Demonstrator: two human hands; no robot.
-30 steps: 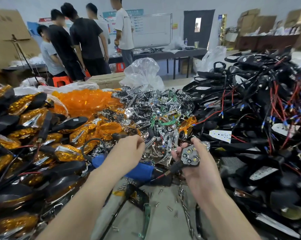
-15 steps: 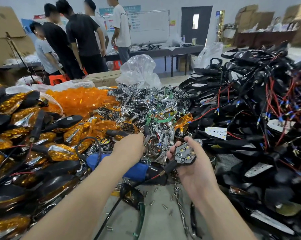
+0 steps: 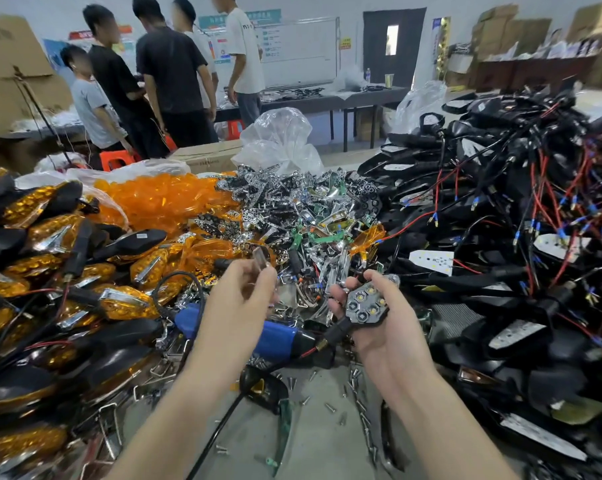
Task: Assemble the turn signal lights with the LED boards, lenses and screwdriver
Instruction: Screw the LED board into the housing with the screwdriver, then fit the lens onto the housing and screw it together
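Since a second ago: left hand [image 3: 244, 296] has come up out of the chrome parts heap [image 3: 292, 216]. It now pinches a small pale piece [image 3: 261, 258] between thumb and fingertips, beyond the blue screwdriver [image 3: 279, 336]. Right hand [image 3: 389, 337] has barely shifted.

Largest first:
- Pile of black housings [image 3: 500, 237] with red and black leads: right of the screwdriver.
- Finished amber lights [image 3: 50, 237]: left of it.
- Loose orange lenses [image 3: 161, 199]: beyond it, leftward.
- Screwdriver: lies flat and unheld, long axis left-to-right, dark nose toward the right hand.
- Right hand: fingers curled round a turn signal body [image 3: 365, 304], LED face up, stem slanting down toward the screwdriver's nose.

Key relation: the pinched piece sits left of the LED face and slightly farther off, clearly apart from it. The left hand would carry it rightward (my reading, not observed).

Unclear: the piece is motion-blurred, so lens or reflector cannot be told. The scattered screws [image 3: 330, 407] nearer than the screwdriver are tiny.
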